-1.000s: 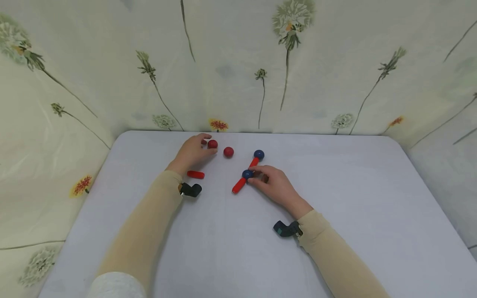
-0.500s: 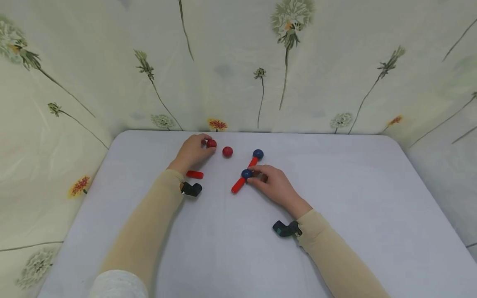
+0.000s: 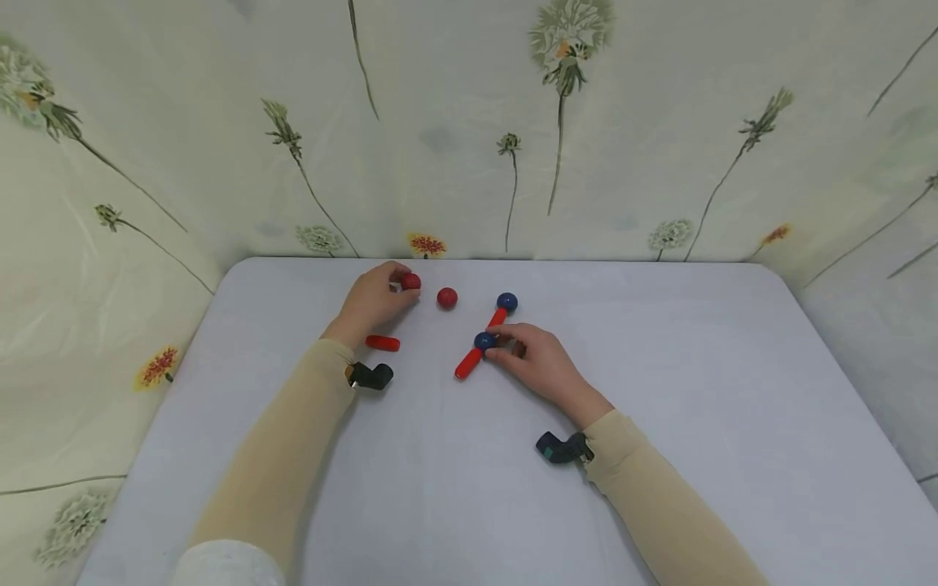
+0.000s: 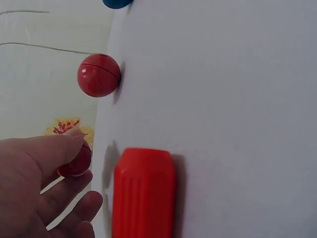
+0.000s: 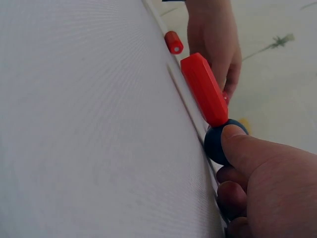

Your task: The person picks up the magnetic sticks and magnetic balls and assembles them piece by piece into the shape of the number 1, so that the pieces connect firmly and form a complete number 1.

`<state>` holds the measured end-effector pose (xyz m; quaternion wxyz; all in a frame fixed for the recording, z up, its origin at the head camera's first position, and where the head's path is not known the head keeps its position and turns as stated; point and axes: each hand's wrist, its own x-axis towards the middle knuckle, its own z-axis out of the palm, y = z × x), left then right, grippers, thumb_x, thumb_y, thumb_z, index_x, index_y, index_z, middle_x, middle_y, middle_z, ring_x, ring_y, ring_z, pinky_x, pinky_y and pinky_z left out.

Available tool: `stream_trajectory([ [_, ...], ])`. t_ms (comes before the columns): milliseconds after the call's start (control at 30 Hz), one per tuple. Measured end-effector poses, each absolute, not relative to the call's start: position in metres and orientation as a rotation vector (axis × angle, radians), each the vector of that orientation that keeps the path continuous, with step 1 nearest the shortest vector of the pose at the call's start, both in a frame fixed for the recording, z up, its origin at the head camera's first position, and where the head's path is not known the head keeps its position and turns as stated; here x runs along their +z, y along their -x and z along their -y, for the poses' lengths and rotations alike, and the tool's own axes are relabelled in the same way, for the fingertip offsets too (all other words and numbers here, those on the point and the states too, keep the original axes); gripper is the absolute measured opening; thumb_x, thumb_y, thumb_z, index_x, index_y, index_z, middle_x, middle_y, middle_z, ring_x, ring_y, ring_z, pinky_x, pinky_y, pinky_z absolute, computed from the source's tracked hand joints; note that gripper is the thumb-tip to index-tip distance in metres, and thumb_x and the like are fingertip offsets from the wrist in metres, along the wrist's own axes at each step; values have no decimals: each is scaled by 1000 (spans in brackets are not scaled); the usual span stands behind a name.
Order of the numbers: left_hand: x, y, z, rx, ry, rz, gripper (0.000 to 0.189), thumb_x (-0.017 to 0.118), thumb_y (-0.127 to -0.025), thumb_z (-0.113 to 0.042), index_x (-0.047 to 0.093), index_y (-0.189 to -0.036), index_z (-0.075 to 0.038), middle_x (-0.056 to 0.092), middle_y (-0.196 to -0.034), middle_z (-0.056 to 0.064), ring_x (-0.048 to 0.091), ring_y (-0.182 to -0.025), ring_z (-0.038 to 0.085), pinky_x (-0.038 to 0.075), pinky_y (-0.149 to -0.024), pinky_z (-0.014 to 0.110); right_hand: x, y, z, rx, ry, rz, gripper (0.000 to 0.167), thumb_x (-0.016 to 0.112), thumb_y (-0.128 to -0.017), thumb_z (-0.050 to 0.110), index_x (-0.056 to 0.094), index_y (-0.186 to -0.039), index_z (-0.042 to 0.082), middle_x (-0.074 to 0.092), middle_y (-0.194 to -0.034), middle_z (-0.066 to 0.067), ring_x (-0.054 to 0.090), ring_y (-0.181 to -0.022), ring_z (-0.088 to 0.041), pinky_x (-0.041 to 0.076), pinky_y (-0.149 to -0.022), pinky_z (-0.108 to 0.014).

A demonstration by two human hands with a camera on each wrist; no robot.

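Observation:
My left hand (image 3: 374, 299) pinches a red ball (image 4: 79, 161) between thumb and fingers near the table's back edge. A second red ball (image 3: 447, 298) lies just to the right of it. My right hand (image 3: 538, 358) pinches a dark blue ball (image 5: 218, 144) that sits between two red rods in a line. The near red rod (image 3: 467, 364) points toward me; the far red rod (image 3: 497, 317) ends at another blue ball (image 3: 507, 302). A loose red rod (image 3: 383, 343) lies beside my left wrist.
The white table (image 3: 454, 488) has rounded back corners and stands against a flower-printed cloth (image 3: 440, 163). A small black wrist camera (image 3: 371, 376) sits on the left wrist, another black camera (image 3: 563, 448) on the right.
My left fingers have closed round the red ball and drawn it slightly left. The right hand and the joined rods and blue balls stay in place.

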<state>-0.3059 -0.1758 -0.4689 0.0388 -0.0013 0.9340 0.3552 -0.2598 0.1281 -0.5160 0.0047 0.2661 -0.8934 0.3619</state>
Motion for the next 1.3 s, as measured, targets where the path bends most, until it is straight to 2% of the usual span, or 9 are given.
stream_trajectory([
  [267, -460, 285, 183, 1181, 49, -2855, 46, 71, -91, -39, 58, -131, -21, 61, -118, -1, 53, -110, 20, 48, -90, 41, -518, 261, -130, 1149, -830, 2814, 40, 72, -91, 40, 66, -126, 23, 65, -100, 10, 56, -74, -9, 48, -66, -29],
  [667, -449, 254, 193, 1254, -42, -2897, 49, 73, -89, -40, 58, -130, -20, 63, -114, -1, 56, -108, 20, 50, -85, 40, -517, 261, -129, 1148, -824, 2819, 39, 72, -90, 39, 67, -125, 23, 65, -98, 9, 55, -74, -11, 48, -66, -31],
  [967, -450, 228, 188, 1272, -29, -2858, 50, 74, -87, -42, 59, -131, -23, 63, -113, -4, 57, -107, 18, 53, -73, 37, -517, 260, -128, 1149, -815, 2830, 38, 73, -90, 39, 67, -125, 24, 65, -98, 10, 55, -73, -11, 47, -65, -31],
  [1300, -460, 201, 179, 1371, -110, -2843, 48, 77, -86, -37, 60, -128, -20, 65, -110, -5, 62, -100, 17, 54, -77, 37, -517, 261, -129, 1150, -814, 2826, 39, 72, -90, 40, 67, -125, 25, 65, -98, 10, 55, -74, -10, 48, -65, -31],
])
